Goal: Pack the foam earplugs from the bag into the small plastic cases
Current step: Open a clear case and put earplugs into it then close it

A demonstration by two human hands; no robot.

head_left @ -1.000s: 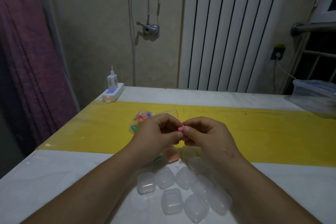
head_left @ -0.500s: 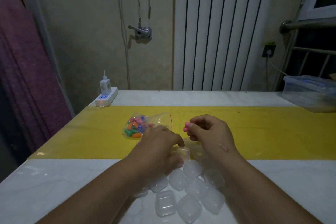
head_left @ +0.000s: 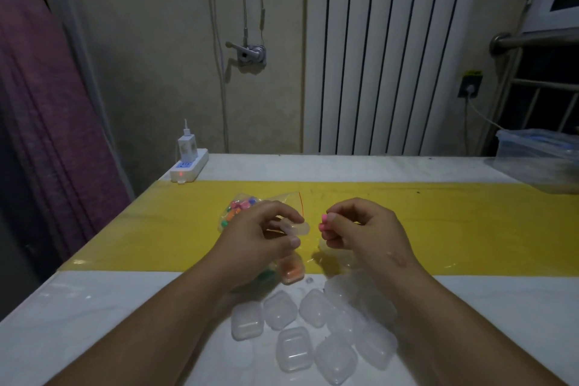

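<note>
**Item 1.** Our left hand (head_left: 263, 235) curls its fingers round a small clear plastic case (head_left: 297, 228), held above the desk (head_left: 94, 307). We cannot tell whether the lid is open.

**Item 2.** Our right hand (head_left: 366, 229) pinches a pink foam earplug (head_left: 323, 224) at three o'clock of that case, near but apart.

**Item 3.** A clear zip bag of mixed-colour foam earplugs (head_left: 239, 208) lies at eleven o'clock of the left hand.

**Item 4.** Loose empty clear cases (head_left: 294, 348) cluster at six o'clock, and one case holding orange plugs (head_left: 291, 269) sits beneath the left hand.

**Hazards, as we judge them.**
- The springy plug may pop from the pinch, or rebound out before the lid closes.
- The slick case may slip or twist in our grip.
- Our forearms may sweep the loose cases off the desk.
</note>
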